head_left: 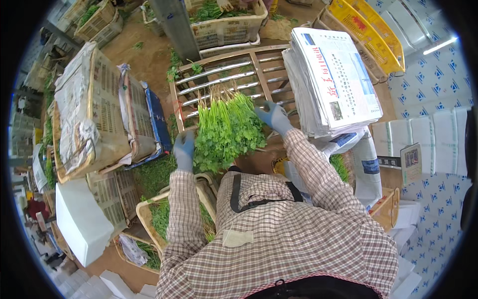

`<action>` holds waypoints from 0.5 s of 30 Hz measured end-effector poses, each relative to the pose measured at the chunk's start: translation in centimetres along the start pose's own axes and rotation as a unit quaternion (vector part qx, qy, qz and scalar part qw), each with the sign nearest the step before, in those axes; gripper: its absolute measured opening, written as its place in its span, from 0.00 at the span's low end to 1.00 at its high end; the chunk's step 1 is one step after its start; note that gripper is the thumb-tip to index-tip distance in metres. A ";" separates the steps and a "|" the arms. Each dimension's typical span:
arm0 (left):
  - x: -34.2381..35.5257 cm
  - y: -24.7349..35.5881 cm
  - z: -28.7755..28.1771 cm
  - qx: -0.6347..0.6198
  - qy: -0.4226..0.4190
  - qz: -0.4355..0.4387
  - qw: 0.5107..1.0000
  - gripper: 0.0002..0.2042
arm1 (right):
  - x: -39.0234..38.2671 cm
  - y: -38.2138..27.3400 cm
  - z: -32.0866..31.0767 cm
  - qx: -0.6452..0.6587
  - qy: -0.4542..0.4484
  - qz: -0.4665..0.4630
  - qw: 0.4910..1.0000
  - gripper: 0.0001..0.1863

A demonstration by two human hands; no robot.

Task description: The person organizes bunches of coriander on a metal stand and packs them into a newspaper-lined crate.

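A broad bundle of leafy green herbs (229,127), resembling coriander, lies on a slatted rack (219,70). Its pale stems and roots point away from me and its leaves hang toward me. My left hand (184,149), in a blue-grey glove, is at the bundle's left edge with its fingers extended. On the other side my right hand (275,118), gloved the same way, has its fingers apart against the leaves. Neither hand is closed round the herbs. Whether the left fingertips touch the leaves I cannot tell.
A tall stack of newspapers (338,79) stands right of the rack, with a yellow crate (371,32) behind. Covered crates (94,112) are piled at left. A crate of greens (149,214) sits by my left forearm. Beyond the post (175,27), another person's hand (224,5) is over a crate.
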State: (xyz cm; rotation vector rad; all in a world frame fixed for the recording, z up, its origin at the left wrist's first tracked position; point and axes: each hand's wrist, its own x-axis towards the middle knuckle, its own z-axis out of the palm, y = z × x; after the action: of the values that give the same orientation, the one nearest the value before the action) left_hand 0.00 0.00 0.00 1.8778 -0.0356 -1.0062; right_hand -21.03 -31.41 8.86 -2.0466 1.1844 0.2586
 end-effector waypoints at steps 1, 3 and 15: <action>0.1 0.8 2.1 0.003 -0.005 -0.009 1.000 0.41 | 0.8 -0.3 0.5 -0.007 -0.004 0.021 1.000 0.43; 7.8 14.0 -2.9 0.101 0.033 0.026 0.994 0.46 | 8.8 -10.9 1.3 0.042 0.058 -0.010 0.997 0.42; 14.7 9.1 5.4 0.098 0.046 0.048 0.993 0.57 | 15.6 -7.1 10.7 0.167 -0.208 0.047 0.963 0.36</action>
State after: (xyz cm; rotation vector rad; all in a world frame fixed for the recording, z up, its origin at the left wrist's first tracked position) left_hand 9.59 -15.04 -3.28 2.0783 -0.1748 -0.8756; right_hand -4.70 -32.28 -3.00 -1.5499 0.9850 0.4758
